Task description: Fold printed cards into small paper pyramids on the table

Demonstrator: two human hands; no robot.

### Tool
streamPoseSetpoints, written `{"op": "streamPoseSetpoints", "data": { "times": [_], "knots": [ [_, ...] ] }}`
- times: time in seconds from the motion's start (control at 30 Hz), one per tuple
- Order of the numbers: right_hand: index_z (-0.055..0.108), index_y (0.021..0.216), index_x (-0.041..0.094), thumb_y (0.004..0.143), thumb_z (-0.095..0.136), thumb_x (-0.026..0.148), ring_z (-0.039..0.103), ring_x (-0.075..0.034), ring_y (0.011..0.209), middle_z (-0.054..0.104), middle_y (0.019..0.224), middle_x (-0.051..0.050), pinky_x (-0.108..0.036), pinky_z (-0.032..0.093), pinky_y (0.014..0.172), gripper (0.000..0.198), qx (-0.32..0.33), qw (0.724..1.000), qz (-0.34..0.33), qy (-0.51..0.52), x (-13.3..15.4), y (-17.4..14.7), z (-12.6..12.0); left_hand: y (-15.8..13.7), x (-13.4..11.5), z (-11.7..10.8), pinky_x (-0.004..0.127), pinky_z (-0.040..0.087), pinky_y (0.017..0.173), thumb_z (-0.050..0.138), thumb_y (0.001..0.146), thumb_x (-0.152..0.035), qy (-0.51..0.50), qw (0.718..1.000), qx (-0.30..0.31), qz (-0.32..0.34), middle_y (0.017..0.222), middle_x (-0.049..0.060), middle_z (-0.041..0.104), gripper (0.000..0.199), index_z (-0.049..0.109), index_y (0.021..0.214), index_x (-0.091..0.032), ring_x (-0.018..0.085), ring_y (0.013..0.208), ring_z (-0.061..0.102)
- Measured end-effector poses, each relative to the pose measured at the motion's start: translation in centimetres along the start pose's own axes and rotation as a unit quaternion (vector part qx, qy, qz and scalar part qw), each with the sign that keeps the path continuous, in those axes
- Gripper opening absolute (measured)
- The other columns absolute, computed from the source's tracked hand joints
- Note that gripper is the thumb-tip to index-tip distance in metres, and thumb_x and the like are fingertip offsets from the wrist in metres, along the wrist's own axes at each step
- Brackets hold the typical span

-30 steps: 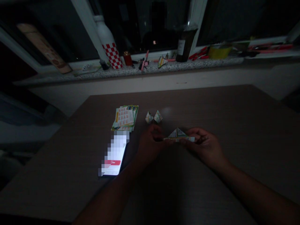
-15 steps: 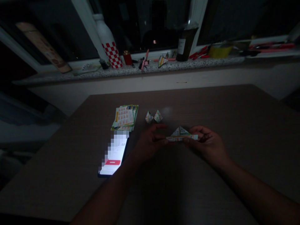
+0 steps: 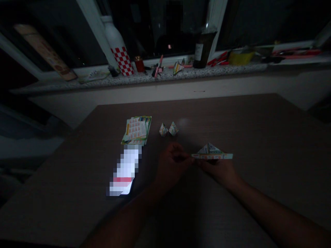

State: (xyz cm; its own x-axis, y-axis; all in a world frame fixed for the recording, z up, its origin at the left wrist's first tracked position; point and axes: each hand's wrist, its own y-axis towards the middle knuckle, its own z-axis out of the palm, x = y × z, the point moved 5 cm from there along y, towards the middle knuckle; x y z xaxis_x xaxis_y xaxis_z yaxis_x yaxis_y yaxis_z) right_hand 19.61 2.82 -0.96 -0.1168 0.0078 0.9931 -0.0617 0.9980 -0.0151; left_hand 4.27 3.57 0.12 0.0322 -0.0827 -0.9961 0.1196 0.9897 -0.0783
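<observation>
Beneath the fingers (image 3: 186, 161) I have a wood-grain table (image 3: 258, 129); left of them, a smartphone (image 3: 125, 170), face-up, likely for viewing. My right hand (image 3: 223, 171) grips the folded paper (image 3: 210, 156), thumb in front; my left hand (image 3: 173, 163) pinches its left end, apparently to steady it.

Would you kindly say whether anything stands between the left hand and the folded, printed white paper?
Nothing visible does: the left hand appears to touch the left end of the folded paper, which the right hand holds.

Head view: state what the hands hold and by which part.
A folded paper: the left hand pinches its left end; the right hand holds its lower edge from below.
</observation>
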Motion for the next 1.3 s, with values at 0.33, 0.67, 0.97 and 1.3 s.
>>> {"op": "streamPoseSetpoints", "data": {
  "times": [0.33,0.67,0.97,1.3],
  "knots": [
    [0.058,0.057,0.019,0.062,0.066,0.029,0.056,-0.015,0.052,0.062,0.056,-0.001,-0.024,0.046,0.046,0.014,-0.025,0.999,-0.005,-0.039,0.3,-0.1,0.1,-0.1,-0.1,0.0,0.02,0.044,0.062,0.073,0.064,-0.015,0.051,0.997,0.016,0.057,0.072,-0.002,0.062,0.024,0.054,0.078,-0.016,0.011,0.068,0.059],
    [0.05,0.053,0.02,0.056,0.062,0.026,0.047,-0.012,0.048,0.052,0.05,0.003,-0.023,0.04,0.044,0.013,-0.054,0.998,0.022,0.003,-0.2,-0.4,0.5,-0.3,0.1,0.8,0.019,0.041,0.059,0.071,0.066,-0.015,0.019,0.997,0.059,0.035,0.074,-0.003,0.062,0.026,0.048,0.078,-0.018,0.008,0.064,0.055],
    [0.056,0.055,0.018,0.062,0.063,0.02,0.043,-0.009,0.044,0.054,0.051,0.003,-0.022,0.033,0.041,0.01,-0.026,0.998,0.016,0.061,-0.3,-0.2,-0.3,0.1,-0.1,-0.1,0.019,0.036,0.052,0.071,0.063,-0.015,0.036,0.997,0.048,0.043,0.071,-0.003,0.062,0.031,0.041,0.072,-0.019,0.007,0.054,0.046],
    [0.058,0.065,0.019,0.065,0.065,0.018,0.047,-0.011,0.045,0.054,0.046,0.005,-0.023,0.036,0.046,0.007,-0.037,0.982,-0.004,0.183,-2.4,0.4,-1.8,0.5,-0.3,-1.3,0.019,0.037,0.054,0.07,0.063,-0.015,0.06,0.996,0.044,0.041,0.07,-0.004,0.059,0.029,0.042,0.069,-0.019,0.007,0.057,0.048]
  ]
}}
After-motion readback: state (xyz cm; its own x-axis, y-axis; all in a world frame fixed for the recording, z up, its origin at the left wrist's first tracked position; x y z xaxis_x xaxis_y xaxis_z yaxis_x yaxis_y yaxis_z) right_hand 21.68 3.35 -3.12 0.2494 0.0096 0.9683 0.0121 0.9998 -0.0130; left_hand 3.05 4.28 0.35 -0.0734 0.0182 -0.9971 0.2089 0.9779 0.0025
